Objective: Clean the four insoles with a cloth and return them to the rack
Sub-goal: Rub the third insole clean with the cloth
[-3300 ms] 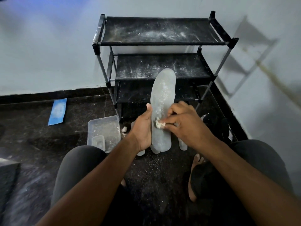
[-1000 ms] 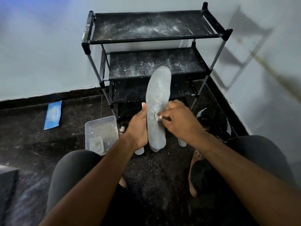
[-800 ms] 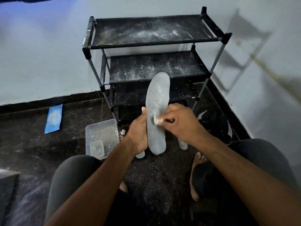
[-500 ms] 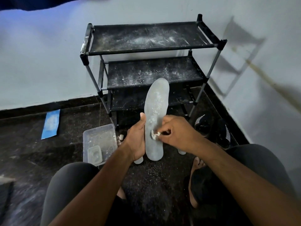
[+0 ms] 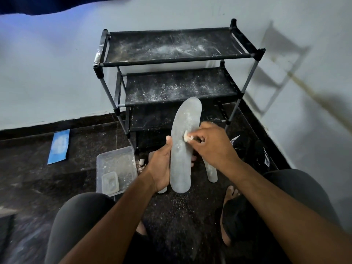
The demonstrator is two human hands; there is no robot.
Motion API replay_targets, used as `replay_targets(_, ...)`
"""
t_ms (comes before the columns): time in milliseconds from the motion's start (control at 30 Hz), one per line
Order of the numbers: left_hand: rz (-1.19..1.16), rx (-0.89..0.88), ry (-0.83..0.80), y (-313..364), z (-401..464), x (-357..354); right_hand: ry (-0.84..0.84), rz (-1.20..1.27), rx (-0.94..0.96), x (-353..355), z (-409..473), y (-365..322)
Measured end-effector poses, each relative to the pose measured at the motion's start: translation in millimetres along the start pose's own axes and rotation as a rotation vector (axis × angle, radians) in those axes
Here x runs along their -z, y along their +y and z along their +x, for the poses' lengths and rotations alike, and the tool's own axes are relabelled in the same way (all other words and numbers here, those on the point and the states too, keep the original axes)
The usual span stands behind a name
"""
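Left hand (image 5: 161, 168) grips insole (image 5: 183, 145) near heel; right hand (image 5: 211, 145) pinches cloth (image 5: 187, 137) at mid-sole; likely light, bendy, dusty; best supported low.

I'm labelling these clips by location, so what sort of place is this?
Probably a corner of a home, by a shoe-storage spot. A black three-tier shoe rack dusted with white powder stands against a pale painted wall, on a dark speckled stone floor, with black striped shoes beside it.

Clear tub (image 5: 116, 164); blue card (image 5: 59, 146); dark floor (image 5: 28, 168)
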State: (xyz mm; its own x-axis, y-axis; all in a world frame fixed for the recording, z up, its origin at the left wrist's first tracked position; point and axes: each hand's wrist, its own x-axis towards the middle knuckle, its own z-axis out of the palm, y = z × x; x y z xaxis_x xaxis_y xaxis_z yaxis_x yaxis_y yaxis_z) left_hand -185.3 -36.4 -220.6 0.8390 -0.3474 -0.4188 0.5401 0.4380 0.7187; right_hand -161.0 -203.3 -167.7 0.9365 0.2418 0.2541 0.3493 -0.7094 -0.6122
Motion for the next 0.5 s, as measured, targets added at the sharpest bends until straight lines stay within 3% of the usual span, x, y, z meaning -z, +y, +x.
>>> replay_targets(67,0.001,0.009,0.001,0,-2,-2,0.041,-0.071,-0.001,-4,0,0)
replay_targets(267,-0.093,0.024,0.000,1,-2,-2,-0.221,0.029,0.159,-12,-10,-9)
replay_targets(400,-0.051,0.018,-0.009,1,-2,-3,0.025,-0.015,0.068,-3,-1,-6)
replay_targets(500,-0.072,0.036,-0.009,-1,-2,-6,-0.021,-0.075,0.098,-9,-3,-11)
